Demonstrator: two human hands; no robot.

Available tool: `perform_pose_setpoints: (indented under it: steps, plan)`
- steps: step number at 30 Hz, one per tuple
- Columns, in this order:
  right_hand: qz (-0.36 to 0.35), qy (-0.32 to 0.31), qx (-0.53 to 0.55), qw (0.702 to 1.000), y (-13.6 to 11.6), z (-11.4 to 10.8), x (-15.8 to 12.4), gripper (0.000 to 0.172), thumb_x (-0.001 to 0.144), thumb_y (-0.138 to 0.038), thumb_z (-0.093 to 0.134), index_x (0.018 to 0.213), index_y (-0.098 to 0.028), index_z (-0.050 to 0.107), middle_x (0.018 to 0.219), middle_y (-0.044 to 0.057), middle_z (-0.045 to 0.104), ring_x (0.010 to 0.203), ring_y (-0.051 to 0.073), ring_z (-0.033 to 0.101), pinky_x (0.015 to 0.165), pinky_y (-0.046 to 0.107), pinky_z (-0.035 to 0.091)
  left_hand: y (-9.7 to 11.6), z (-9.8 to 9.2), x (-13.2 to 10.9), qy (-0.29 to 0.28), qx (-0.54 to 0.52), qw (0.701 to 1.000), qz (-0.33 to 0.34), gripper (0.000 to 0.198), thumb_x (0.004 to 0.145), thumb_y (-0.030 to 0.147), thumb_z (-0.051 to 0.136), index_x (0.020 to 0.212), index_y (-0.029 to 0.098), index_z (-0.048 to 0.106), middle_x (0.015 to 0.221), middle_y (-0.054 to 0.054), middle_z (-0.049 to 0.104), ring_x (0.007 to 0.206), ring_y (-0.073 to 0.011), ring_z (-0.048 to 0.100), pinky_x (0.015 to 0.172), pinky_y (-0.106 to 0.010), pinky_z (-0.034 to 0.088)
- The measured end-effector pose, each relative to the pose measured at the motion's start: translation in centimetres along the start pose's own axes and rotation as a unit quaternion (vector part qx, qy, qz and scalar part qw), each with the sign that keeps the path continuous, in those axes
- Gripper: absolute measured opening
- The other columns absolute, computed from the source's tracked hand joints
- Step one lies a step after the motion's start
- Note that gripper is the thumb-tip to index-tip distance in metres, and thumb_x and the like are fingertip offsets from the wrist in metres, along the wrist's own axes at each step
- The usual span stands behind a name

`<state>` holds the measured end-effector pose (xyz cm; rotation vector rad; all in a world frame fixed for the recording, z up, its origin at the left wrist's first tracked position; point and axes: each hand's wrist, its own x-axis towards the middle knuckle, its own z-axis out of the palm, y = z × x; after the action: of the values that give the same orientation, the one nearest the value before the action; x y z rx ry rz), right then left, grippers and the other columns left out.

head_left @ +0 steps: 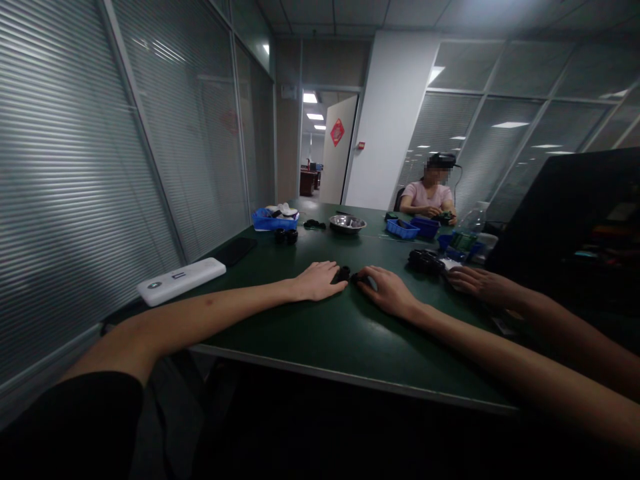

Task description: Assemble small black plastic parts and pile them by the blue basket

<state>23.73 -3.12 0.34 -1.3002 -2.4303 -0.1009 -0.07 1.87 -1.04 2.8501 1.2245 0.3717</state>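
Note:
My left hand (316, 281) rests low over the green table (300, 327), its fingers together and the thumb below them. A small black part (343, 274) sits between that thumb and the fingertips. Facing it, my right hand (389, 291) is curled, with a second small black piece (355, 277) showing at its fingertips. The two pieces are close to each other, end to end. Their exact kind is too dark and small to make out.
A white power bank-like device (183, 280) lies left. Behind are a blue basket (265, 220), a metal bowl (347, 225) and black round parts (286, 236). Another person's hand (483, 285) reaches in at right near black parts (425, 261). A seated person (427, 197) works beyond blue trays (403, 230).

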Motion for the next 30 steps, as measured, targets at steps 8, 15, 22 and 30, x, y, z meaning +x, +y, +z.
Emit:
perform_pose_setpoints:
  steps: [8, 15, 22, 30]
  plan:
    - [0.026, 0.022, -0.006, 0.999, 0.09, 0.13, 0.04, 0.03, 0.101, -0.037, 0.048, 0.122, -0.021, 0.061, 0.117, 0.01, 0.069, 0.106, 0.025, 0.064, 0.094, 0.036, 0.048, 0.33, -0.31, -0.13, -0.008, -0.002, 1.0, -0.005, 0.078, 0.099, 0.065, 0.029, 0.148, 0.006, 0.045, 0.156, -0.021, 0.043, 0.146, -0.0329, 0.039, 0.12, -0.046, 0.03]
    - [0.018, 0.059, 0.021, 0.998, 0.01, 0.07, -0.03, 0.032, 0.102, -0.039, 0.045, 0.124, -0.022, 0.06, 0.123, 0.009, 0.068, 0.113, 0.027, 0.061, 0.1, 0.039, 0.048, 0.04, -0.25, -0.18, -0.008, -0.008, 1.0, 0.009, 0.079, 0.099, 0.066, 0.026, 0.147, 0.007, 0.046, 0.156, -0.022, 0.043, 0.146, -0.034, 0.04, 0.12, -0.046, 0.03]
    - [0.022, 0.084, 0.029, 0.996, -0.16, 0.05, -0.04, 0.036, 0.103, -0.042, 0.041, 0.128, -0.023, 0.059, 0.128, 0.009, 0.066, 0.118, 0.028, 0.059, 0.102, 0.042, 0.048, 0.31, -0.67, -0.42, -0.016, -0.017, 0.999, 0.021, 0.074, 0.1, 0.066, 0.025, 0.146, 0.012, 0.049, 0.156, -0.018, 0.044, 0.146, -0.0338, 0.04, 0.119, -0.048, 0.031]
    - [-0.007, 0.101, 0.061, 0.993, -0.6, -0.33, -0.24, 0.039, 0.103, -0.039, 0.043, 0.138, -0.025, 0.053, 0.129, 0.009, 0.066, 0.115, 0.029, 0.062, 0.102, 0.046, 0.05, 0.58, -0.97, -0.59, -0.036, -0.05, 0.997, 0.048, 0.068, 0.1, 0.066, 0.028, 0.146, 0.021, 0.049, 0.16, -0.013, 0.039, 0.148, -0.0337, 0.034, 0.119, -0.057, 0.025]
